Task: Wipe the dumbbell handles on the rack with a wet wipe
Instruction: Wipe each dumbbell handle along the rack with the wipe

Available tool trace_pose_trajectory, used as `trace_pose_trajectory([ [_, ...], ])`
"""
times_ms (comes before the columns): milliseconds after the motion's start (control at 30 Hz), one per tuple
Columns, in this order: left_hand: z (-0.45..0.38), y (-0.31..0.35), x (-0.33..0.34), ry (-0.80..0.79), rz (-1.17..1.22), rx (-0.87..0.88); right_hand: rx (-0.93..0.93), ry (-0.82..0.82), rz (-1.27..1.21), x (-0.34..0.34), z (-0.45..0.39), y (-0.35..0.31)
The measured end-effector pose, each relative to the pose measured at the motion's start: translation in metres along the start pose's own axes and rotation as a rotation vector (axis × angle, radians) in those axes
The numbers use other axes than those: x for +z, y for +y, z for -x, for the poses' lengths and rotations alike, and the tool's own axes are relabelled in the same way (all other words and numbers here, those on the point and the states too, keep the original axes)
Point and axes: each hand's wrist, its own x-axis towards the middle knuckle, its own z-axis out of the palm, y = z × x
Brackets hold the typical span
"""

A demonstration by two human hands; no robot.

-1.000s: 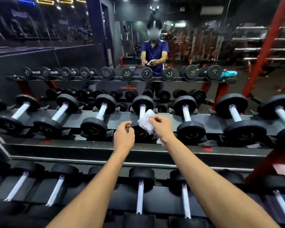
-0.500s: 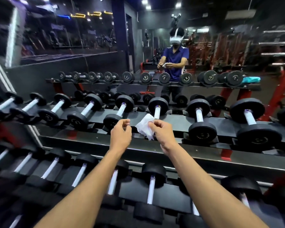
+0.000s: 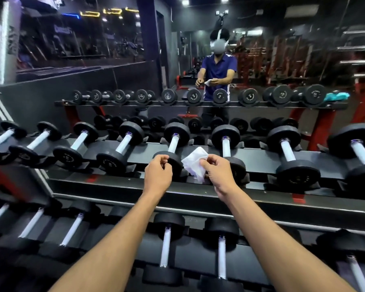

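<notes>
Wet wipe [image 3: 195, 163] pinched in right hand [image 3: 218, 172], left hand [image 3: 158, 175] curled and holding nothing, above rack [image 3: 261, 199]; handles apparently not yet wiped.

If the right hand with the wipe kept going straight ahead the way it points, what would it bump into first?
Probably the dumbbell just beyond it on the upper shelf: the right hand, pinching the wet wipe, sits over that dumbbell's near head. Depth is hard to judge.

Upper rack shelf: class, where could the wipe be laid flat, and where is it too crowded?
Free: the bare shelf strips between neighbouring dumbbell handles and the front rail. Crowded: wherever the black weight ends sit.
</notes>
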Motion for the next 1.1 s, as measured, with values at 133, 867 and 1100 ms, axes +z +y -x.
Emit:
trace_pose_trajectory([
  [133,-0.038,-0.033,-0.001,-0.027,-0.034,-0.014,0.009,0.058,0.053,0.031,-0.026,0.019],
  [867,-0.144,-0.064,0.054,-0.043,-0.122,-0.134,-0.227,0.204,0.601,0.096,-0.187,0.032],
  [1100,-0.15,-0.082,0.061,0.006,-0.147,-0.096,-0.583,-0.258,0.975,0.102,-0.215,0.076],
])
